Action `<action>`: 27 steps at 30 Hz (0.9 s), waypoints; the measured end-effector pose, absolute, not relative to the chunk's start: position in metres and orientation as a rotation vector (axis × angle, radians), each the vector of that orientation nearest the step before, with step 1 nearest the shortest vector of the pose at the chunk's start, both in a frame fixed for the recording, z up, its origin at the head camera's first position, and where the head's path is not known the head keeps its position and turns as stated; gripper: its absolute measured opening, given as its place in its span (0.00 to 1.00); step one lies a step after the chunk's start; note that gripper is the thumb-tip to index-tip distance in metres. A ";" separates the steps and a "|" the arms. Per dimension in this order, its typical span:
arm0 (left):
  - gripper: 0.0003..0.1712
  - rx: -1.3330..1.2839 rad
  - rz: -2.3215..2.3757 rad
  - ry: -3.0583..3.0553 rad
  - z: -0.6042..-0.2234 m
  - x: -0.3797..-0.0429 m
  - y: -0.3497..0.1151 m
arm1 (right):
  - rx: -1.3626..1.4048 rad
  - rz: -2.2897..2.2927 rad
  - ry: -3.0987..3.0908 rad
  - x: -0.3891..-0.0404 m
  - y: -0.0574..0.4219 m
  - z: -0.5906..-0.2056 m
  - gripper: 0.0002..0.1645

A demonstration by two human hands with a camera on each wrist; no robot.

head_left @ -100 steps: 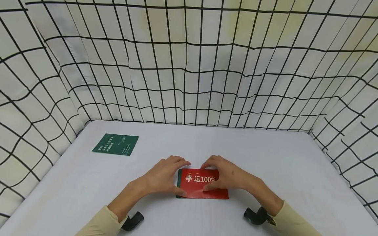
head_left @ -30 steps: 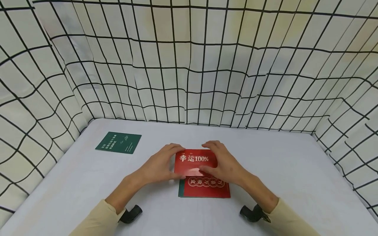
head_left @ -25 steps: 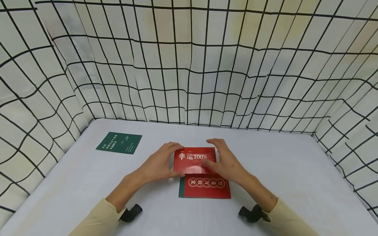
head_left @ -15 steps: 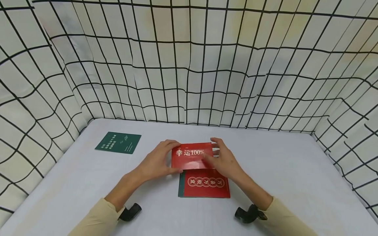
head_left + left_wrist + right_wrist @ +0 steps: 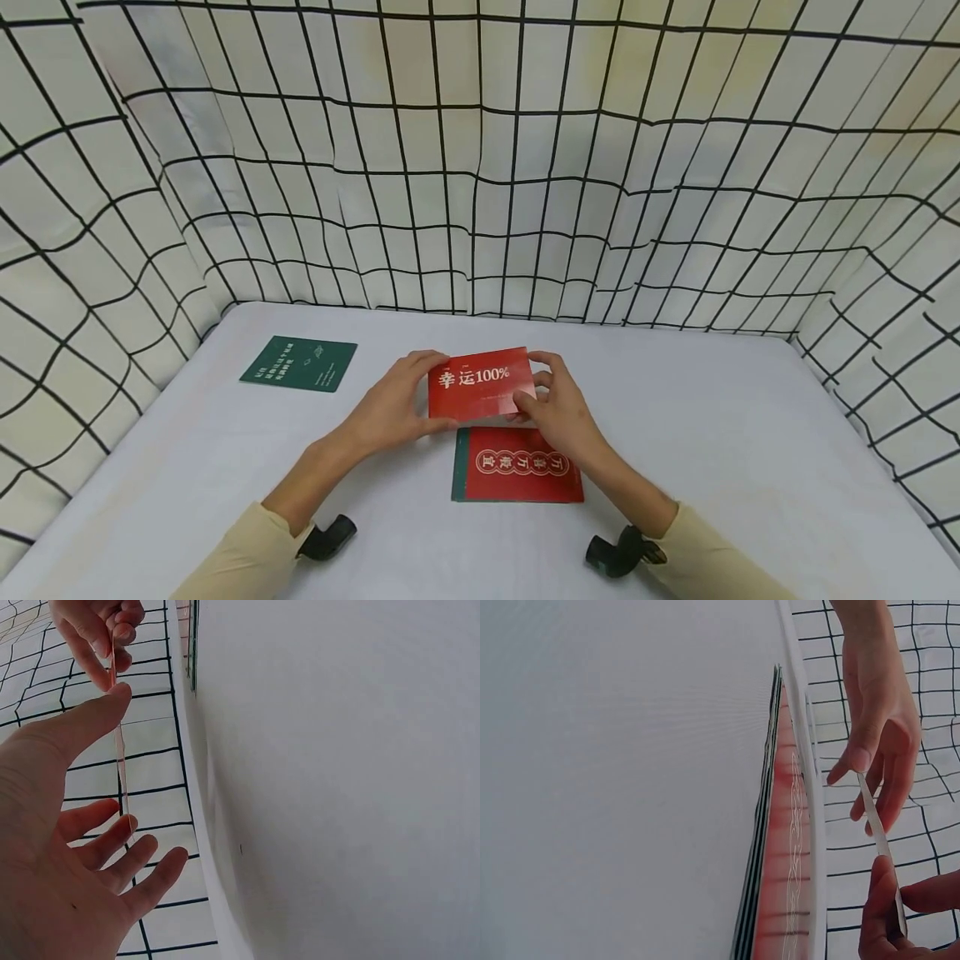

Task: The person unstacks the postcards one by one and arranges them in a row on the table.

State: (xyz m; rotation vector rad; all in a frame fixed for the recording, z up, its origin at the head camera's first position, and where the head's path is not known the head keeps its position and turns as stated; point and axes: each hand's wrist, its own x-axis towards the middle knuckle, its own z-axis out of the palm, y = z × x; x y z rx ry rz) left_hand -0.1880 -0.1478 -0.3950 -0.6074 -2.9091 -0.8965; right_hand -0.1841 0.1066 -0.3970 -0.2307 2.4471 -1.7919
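Observation:
A red envelope (image 5: 480,385) with white lettering is raised above the table and tilted. My right hand (image 5: 562,410) pinches its right end between thumb and fingers. My left hand (image 5: 397,402) spans the other end, thumb at the near corner and fingers at the far edge. In the left wrist view the envelope shows edge-on between the left thumb and the spread fingers of the left hand (image 5: 56,847). Just below it in the head view lies another red envelope (image 5: 517,467) with ringed characters, on a stack whose green edge (image 5: 460,468) shows at the left.
A dark green card (image 5: 300,364) with white lettering lies at the back left of the white-covered table (image 5: 712,450). White cloth walls with a black grid (image 5: 495,208) enclose the back and sides. Black wrist devices (image 5: 328,537) hang below both sleeves.
Both hands have lifted the red envelope off the stack and moved it away and slightly left. It has tilted, its right end higher. The ringed envelope beneath is uncovered.

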 end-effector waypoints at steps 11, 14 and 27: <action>0.58 -0.397 -0.941 -2.948 -0.392 -0.185 -0.152 | -0.196 -1.861 2.375 -0.186 0.104 -0.400 0.43; 0.59 -0.318 -0.938 -2.945 -0.392 -0.186 -0.155 | -0.199 -1.848 2.389 -0.186 0.103 -0.401 0.42; 0.52 -0.210 -0.987 -2.865 -0.392 -0.187 -0.162 | -0.224 -1.775 2.428 -0.194 0.094 -0.401 0.44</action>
